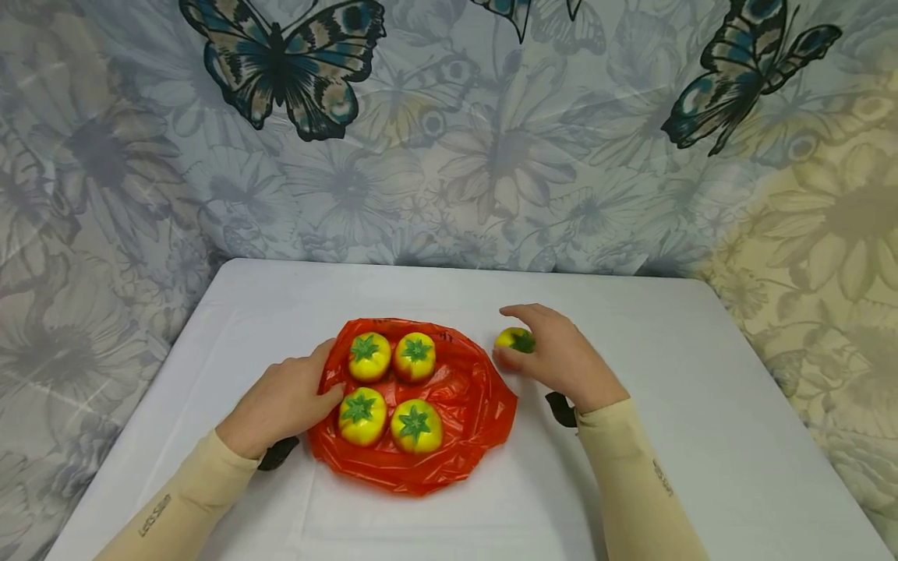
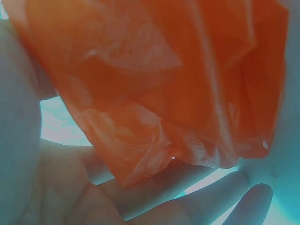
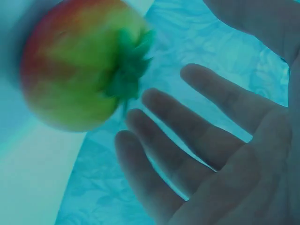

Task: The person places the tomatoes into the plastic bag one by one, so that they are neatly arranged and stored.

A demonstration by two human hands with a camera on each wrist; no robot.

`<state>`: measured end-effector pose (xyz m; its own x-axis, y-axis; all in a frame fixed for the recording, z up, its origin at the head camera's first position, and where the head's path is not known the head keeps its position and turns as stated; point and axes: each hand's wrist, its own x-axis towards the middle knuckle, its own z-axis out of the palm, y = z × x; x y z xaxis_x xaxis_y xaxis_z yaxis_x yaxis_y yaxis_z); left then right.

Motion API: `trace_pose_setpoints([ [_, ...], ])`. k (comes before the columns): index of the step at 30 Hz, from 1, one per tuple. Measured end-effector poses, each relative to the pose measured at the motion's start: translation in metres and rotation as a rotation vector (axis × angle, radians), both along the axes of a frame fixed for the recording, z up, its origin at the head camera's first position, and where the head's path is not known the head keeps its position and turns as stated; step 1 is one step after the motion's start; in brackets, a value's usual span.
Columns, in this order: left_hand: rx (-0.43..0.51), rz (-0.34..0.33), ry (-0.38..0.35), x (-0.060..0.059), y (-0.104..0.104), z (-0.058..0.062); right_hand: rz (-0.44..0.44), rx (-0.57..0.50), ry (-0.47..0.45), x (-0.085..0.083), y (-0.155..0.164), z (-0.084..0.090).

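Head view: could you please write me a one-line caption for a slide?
Left hand holds the edge of an orange bag bearing four tomatoes; right hand reaches a fifth tomato on the table.

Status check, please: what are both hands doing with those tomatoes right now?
Left hand holds orange bag. Right hand open beside loose tomato. Nothing between them.

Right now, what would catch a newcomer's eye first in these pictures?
The bright orange plastic bag spread at the middle of the white table, with four yellow tomatoes on it. The left hand holds its left edge, while the right hand reaches a fifth tomato lying just right of the bag.
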<state>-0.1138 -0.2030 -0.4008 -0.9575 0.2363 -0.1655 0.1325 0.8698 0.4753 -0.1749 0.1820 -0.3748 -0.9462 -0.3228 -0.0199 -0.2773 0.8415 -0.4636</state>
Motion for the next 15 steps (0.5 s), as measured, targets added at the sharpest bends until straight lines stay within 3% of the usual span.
trace_pose_setpoints([
  [15,0.003,-0.012,0.024,0.001,0.0,-0.001,-0.034,0.077,-0.091,-0.009,0.004,-0.018],
])
